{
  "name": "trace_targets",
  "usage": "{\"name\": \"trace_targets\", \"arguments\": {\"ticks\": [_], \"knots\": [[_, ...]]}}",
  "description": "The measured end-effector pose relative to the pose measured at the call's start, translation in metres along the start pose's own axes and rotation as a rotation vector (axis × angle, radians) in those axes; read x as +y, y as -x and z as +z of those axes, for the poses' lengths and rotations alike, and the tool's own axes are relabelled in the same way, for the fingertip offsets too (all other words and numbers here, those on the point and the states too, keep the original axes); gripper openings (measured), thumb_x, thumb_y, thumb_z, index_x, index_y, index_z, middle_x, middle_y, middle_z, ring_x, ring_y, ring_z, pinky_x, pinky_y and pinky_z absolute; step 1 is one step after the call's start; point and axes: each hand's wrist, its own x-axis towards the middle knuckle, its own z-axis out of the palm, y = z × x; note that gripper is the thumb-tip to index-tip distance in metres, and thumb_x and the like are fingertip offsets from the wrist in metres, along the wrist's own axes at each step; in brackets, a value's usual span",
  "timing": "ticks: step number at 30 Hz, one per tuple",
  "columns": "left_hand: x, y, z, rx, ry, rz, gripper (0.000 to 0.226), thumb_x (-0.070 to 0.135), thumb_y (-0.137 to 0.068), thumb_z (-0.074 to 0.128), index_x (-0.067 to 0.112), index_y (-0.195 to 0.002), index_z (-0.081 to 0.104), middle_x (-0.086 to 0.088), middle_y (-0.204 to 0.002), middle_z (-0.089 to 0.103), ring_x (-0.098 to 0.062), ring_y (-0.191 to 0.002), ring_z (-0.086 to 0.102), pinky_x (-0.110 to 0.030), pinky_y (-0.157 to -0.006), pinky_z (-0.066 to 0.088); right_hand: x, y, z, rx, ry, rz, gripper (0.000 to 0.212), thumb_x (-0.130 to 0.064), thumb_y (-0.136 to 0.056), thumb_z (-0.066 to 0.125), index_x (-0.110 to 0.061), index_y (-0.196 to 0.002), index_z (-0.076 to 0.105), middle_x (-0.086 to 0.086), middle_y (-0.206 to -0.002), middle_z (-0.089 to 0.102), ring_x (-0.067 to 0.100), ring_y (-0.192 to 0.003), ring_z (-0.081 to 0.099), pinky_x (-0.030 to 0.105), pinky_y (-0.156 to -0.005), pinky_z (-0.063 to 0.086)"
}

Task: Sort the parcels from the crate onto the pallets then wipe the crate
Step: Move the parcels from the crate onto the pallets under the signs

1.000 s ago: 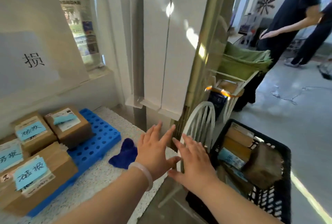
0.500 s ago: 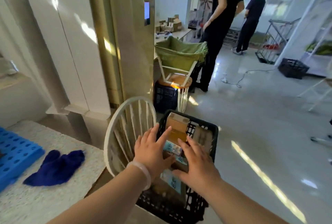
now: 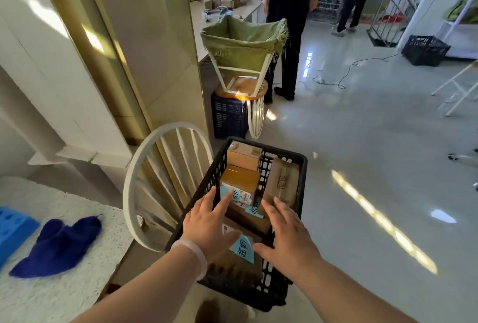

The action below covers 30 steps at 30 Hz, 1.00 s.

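The black plastic lattice crate (image 3: 284, 154) sits just beside the white spoke-backed wooden chair (image 3: 160, 167), and it is far from emptied. At least four brown cardboard parcels lie in it, among them a small tan box (image 3: 244, 158) at the far end, an amber taped box (image 3: 240, 180) below it and a dark flat parcel (image 3: 283, 183) along the right wall. By my reading the sorting has a good way to go, and the wiping has not begun. The dark blue crumpled cloth (image 3: 59, 245) lies on the white speckled counter (image 3: 64, 296), well apart from the crate.

Both hands reach over the near half of the crate with fingers spread, holding nothing. The left hand (image 3: 209, 224) is over a blue-labelled parcel (image 3: 243, 247), and the right hand (image 3: 289, 234) is nearer the right wall. Whether any fingertip touches a parcel I cannot tell.

Only a corner of the bright blue perforated plastic pallet (image 3: 13, 229) shows at the left edge, so what is stacked on it cannot be seen (nor can any second pallet). The crate's floor is hidden beneath parcels and hands, what the crate rests on is out of view, and the handwritten blue labels are partly covered.
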Motion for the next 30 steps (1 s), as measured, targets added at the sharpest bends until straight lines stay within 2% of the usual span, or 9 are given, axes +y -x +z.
{"name": "trace_targets", "arguments": {"ticks": [13,17,23,26,30], "knots": [[-0.047,-0.071,0.04,-0.263,-0.002,0.01,0.092,0.055,-0.088,0.061,0.045,-0.152,-0.005,0.005,-0.164,-0.009,-0.024,-0.151,0.001,-0.045,-0.12,0.012,0.002,-0.06,0.053,-0.134,-0.085,0.265,0.095,-0.054,-0.086,0.065,-0.039,-0.154,0.0,-0.009,-0.164,-0.004,0.019,-0.152,-0.002,0.046,-0.12,0.014],[-0.065,-0.091,0.069,-0.368,-0.017,0.034,0.092,0.056,-0.087,0.06,0.044,-0.152,-0.004,0.003,-0.164,-0.007,-0.026,-0.15,0.001,-0.048,-0.122,0.015,0.015,-0.069,0.088,-0.204,-0.106,0.347,0.096,-0.058,-0.086,0.062,-0.039,-0.155,-0.001,-0.009,-0.164,-0.004,0.017,-0.151,-0.001,0.045,-0.121,0.012],[-0.083,-0.108,0.102,-0.48,-0.031,0.066,0.089,0.058,-0.088,0.057,0.046,-0.152,-0.003,0.005,-0.162,-0.015,-0.026,-0.149,-0.008,-0.046,-0.122,0.007,0.027,-0.078,0.133,-0.276,-0.165,0.438,0.093,-0.056,-0.088,0.06,-0.036,-0.156,0.0,-0.006,-0.164,0.0,0.018,-0.151,0.003,0.041,-0.121,0.013],[-0.092,-0.114,0.114,-0.525,-0.022,0.042,0.088,0.058,-0.088,0.057,0.046,-0.152,-0.002,0.007,-0.161,-0.018,-0.028,-0.149,-0.005,-0.045,-0.121,0.009,0.032,-0.089,0.149,-0.279,-0.238,0.486,0.088,-0.053,-0.09,0.059,-0.033,-0.156,0.006,-0.004,-0.163,0.006,0.019,-0.149,0.01,0.041,-0.122,0.018],[-0.106,-0.115,0.126,-0.602,-0.002,0.046,0.084,0.056,-0.089,0.058,0.047,-0.152,0.004,0.015,-0.155,-0.031,-0.029,-0.147,0.003,-0.045,-0.121,0.017,0.048,-0.108,0.176,-0.263,-0.398,0.604,0.078,-0.051,-0.089,0.06,-0.032,-0.154,0.022,0.0,-0.149,0.036,0.019,-0.134,0.04,0.043,-0.113,0.037]]}}
